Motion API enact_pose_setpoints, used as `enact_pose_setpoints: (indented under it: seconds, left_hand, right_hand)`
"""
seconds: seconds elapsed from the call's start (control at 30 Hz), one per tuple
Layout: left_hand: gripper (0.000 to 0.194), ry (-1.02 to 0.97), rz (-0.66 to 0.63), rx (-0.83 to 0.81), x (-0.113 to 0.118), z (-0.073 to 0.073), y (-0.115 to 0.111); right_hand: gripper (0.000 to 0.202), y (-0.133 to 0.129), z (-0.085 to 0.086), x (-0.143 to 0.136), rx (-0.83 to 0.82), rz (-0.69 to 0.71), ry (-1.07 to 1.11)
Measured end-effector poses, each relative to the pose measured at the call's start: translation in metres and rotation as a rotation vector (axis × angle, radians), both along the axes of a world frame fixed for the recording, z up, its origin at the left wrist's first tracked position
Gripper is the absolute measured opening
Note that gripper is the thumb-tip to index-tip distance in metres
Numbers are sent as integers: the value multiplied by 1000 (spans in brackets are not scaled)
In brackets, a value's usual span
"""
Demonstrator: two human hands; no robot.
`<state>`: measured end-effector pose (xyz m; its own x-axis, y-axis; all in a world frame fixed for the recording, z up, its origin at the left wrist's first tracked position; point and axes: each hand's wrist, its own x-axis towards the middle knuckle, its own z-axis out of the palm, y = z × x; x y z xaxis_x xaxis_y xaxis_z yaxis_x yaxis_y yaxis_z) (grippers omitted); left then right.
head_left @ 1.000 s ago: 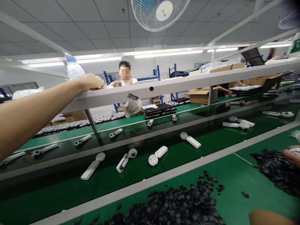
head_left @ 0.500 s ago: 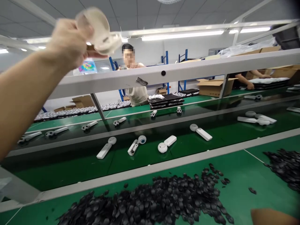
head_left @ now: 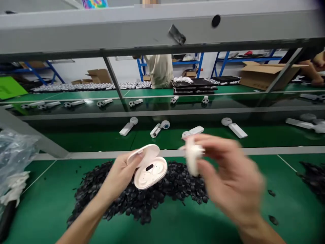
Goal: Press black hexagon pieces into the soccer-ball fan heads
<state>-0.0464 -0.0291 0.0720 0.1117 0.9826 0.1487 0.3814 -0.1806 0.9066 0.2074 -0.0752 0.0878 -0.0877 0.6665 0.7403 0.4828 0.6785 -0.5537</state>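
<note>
My left hand grips a pale pink-white earbud case with its lid swung up. Two rounded recesses and a dark oval slot show inside the case, which is tilted towards me. To its right, my right hand, smeared by motion, pinches a white rounded piece with small shiny tips; blur hides its exact kind. The two held things are apart. Below and behind both hands spreads a heap of small black pieces on the green table.
White handheld devices with round heads lie along the green conveyor beyond the table. A grey beam crosses above it. Clear plastic lies at left. Stacked black trays, a cardboard box and a co-worker are behind.
My left hand has come down from high at the left with the case, to above the black heap. My right hand has risen into view holding the white piece. The view has tilted downward.
</note>
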Motion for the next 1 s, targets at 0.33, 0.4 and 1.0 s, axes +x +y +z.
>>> enact_pose_setpoints:
  seconds: [0.33,0.4,1.0]
  left_hand:
    - [47,14,157,96,4,-62,-23]
    - [43,24,129,127,11,-63,-25]
    - [42,-16,156,265,36,-73,-37]
  right_hand:
    - [9,42,-54,-54,-441,82,-655]
    - [11,42,-52,-54,-469,58,-657]
    - [19,45,-43,-47,-692,152,-349]
